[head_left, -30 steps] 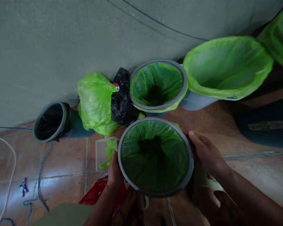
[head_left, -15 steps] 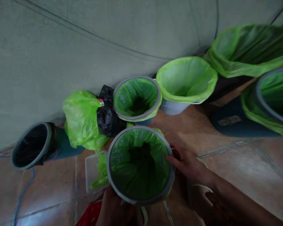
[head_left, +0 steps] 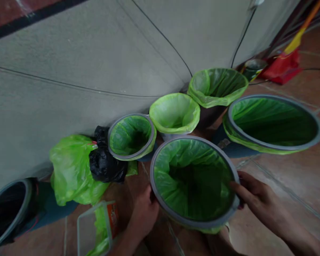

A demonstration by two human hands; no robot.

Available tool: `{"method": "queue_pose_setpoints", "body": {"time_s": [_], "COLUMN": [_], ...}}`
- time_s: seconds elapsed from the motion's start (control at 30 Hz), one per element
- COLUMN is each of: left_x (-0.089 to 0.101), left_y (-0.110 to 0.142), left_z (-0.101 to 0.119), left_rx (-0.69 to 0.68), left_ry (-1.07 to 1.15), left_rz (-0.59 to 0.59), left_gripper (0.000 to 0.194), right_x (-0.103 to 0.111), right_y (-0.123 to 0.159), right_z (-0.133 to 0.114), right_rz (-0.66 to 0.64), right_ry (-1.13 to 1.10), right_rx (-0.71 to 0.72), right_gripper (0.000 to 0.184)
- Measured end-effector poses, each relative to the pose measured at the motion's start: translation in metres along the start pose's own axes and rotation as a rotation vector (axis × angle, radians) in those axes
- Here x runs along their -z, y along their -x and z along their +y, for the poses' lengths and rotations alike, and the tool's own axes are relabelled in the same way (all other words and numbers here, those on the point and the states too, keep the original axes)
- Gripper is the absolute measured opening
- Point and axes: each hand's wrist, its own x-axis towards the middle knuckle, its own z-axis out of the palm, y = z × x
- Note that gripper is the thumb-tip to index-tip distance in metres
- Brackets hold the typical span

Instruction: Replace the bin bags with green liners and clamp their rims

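My two hands hold a trash bin (head_left: 202,224) by opposite sides of its grey rim. A green plastic liner (head_left: 186,154) covers the inside and hangs out a little below the rim. My left hand (head_left: 145,209) is closed at the rim's left side, its fingertips partly hidden. On the right side, my right hand (head_left: 256,197) pinches the rim, thumb on the inside and fingers outside. Just beyond stands a smaller grey-rimmed bin (head_left: 131,157), lined in green too.
Along the wall are a pale lined bucket (head_left: 173,135), another lined bin (head_left: 216,103), a green bag (head_left: 72,170) and a black bag (head_left: 109,167). A large bin (head_left: 272,146) stands right. Left are a clear tub (head_left: 81,231) and a black-lined bin (head_left: 26,206). A red dustpan (head_left: 282,67) is far right.
The held bin has moved right and up in the view, with both hands still on its rim. The view has swung right, bringing the dustpan and the whole large bin into sight.
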Motion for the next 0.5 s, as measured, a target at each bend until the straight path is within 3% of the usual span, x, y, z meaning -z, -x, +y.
{"method": "queue_pose_setpoints", "body": {"time_s": [0.13,0.27,0.5], "left_x": [-0.031,-0.056,-0.081], "left_y": [-0.047,-0.073,-0.081], "left_z": [0.021,0.03,0.0], "left_rx": [-0.124,-0.222,-0.166], "left_ry": [-0.148,-0.248,-0.16], "left_rz": [-0.057,-0.071,-0.213], "left_gripper": [0.026,0.028,0.016], "right_x": [0.023,0.035,0.03], "right_y": [-0.012,-0.022,-0.033], "right_z": [-0.001,0.002,0.017], "right_rz": [0.131,0.206,0.329], "right_ry": [0.004,0.063,-0.018], "right_rx": [0.023,0.058,-0.031], "right_gripper": [0.045,0.043,0.043]}}
